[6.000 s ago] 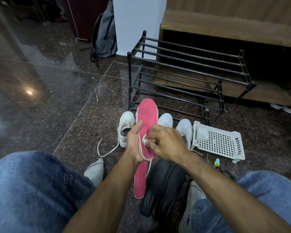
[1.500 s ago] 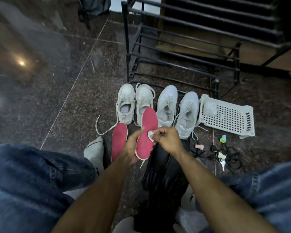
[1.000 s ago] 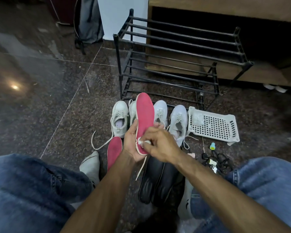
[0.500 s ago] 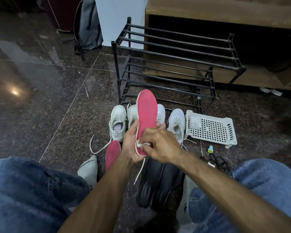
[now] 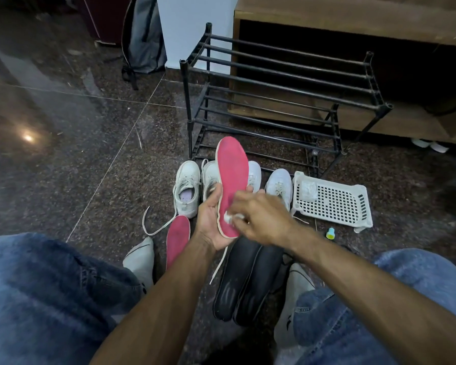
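Your left hand (image 5: 211, 219) holds the pink insole (image 5: 232, 175) upright in front of you. Its heel end sits in your palm, your thumb is curled against its left edge, and your fingertips show past its right edge. The toe end points up and away toward the black shoe rack (image 5: 274, 101). Your right hand (image 5: 261, 217) comes across from the right with its fingers curled, pinching a small white wad (image 5: 228, 216) and pressing it against the lower part of the insole's pink face, near the heel. Blur there keeps you from telling what the wad is made of. On the dark stone floor (image 5: 63, 154) below your hands, a second pink insole (image 5: 178, 238) lies flat just left of your left wrist. A pair of black insoles (image 5: 248, 280) lies side by side, touching, under your right forearm. Beyond these, four white shoes (image 5: 279, 187) stand in a row in front of the rack, and the held insole covers part of the two middle ones. A loose lace (image 5: 149, 234) trails from the leftmost shoe across the floor. Just beside the rightmost shoe sits a white perforated basket (image 5: 334, 204), with a small bottle (image 5: 330, 233) near its front edge. Your knees, in blue jeans (image 5: 37, 299), fill the lower corners.
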